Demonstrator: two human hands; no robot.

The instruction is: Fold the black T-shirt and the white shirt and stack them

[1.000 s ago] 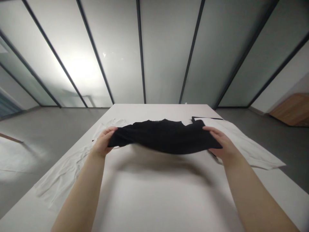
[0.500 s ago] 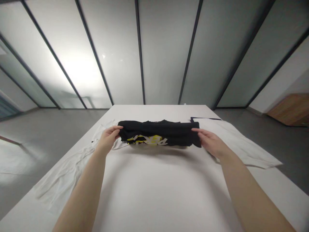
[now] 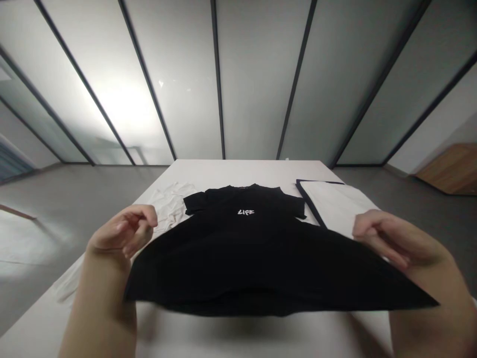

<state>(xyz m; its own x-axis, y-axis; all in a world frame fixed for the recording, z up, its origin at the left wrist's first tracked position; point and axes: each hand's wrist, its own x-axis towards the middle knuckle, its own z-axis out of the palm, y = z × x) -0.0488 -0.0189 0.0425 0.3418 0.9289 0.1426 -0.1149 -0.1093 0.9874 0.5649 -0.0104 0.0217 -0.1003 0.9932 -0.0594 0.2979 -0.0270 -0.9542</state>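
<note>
A black T-shirt (image 3: 242, 253) lies spread out with its collar at the far side and small white lettering on it. Its wide lower part is lifted off the table, and the hem hangs toward me, blurred. My left hand (image 3: 124, 231) is closed at the shirt's left side edge, fingers curled. At the right side edge my right hand (image 3: 398, 238) is likewise closed, its fingertips against the black cloth. Exactly where the fingers pinch the cloth is partly hidden.
The white table (image 3: 246, 171) reaches toward the frosted glass wall (image 3: 253, 89). Crumpled white clothing (image 3: 167, 204) lies on the left. To the right rests a flat white garment (image 3: 335, 199) over a dark one (image 3: 311, 204). A brown wooden panel (image 3: 450, 169) stands far right.
The black T-shirt was folded up at the far side; its lower part has swung toward me and opened out. Both hands came nearer and moved apart. The yellow and white print no longer shows.
</note>
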